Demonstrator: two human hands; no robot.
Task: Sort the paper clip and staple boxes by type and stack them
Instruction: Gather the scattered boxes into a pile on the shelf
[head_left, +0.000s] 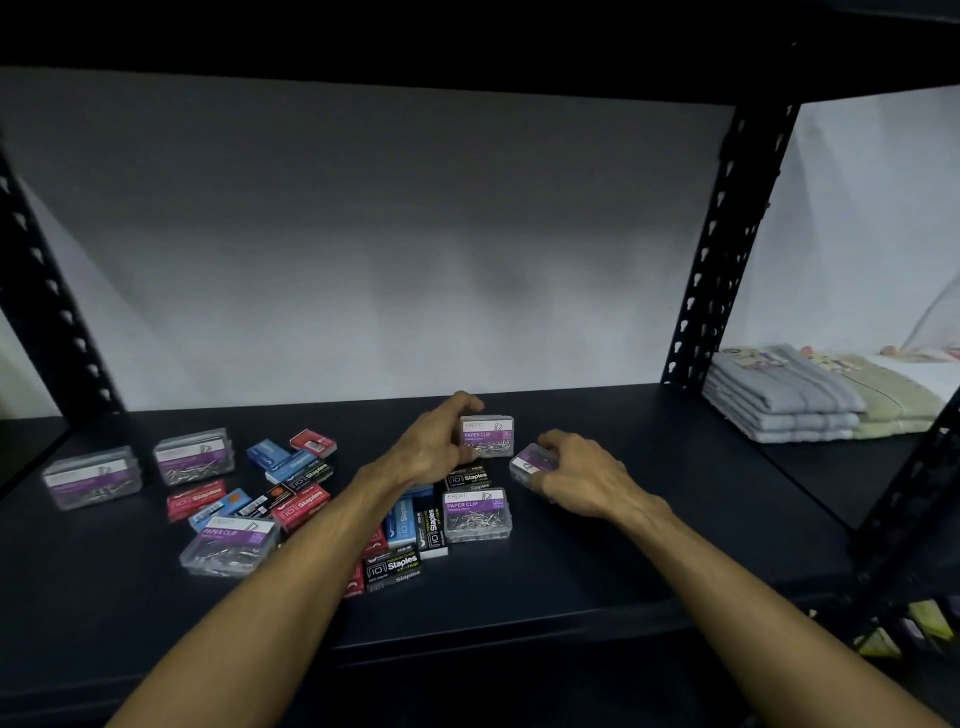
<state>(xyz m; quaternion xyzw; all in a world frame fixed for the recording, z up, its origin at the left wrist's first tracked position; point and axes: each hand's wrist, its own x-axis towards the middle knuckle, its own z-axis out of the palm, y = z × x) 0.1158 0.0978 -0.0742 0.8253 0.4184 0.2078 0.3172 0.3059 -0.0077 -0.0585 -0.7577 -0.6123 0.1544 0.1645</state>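
Head view: both hands reach in over a dark shelf strewn with boxes. Left hand holds a clear paper clip box upright on its edge, thumb over the top, fingers curled round the near side; purple label faces the camera. Right hand grips a second, tilted paper clip box just beside the first, fingers wrapped over it; whether it has left the shelf cannot be told.

Others of the type: one flat paper clip box near the hands, one at front left, two at far left, these two side by side, not stacked. Staple boxes lie mixed between: black, red, blue, several overlapping.

Judged step: gathering clip boxes into one pile; sorting is at an early stage.

Notes for doing it well:
- Lay both held boxes flat, label up, before stacking; lids are smooth plastic and will likely slide if set askew.
- Square the edges with both hands after each addition.
- Build on bare shelf to the right, well apart from the staple heap, so nothing gets knocked.
- Grip by the long sides; loose contents shift the weight when tipped.
- Staple boxes are smaller: stack them separately.
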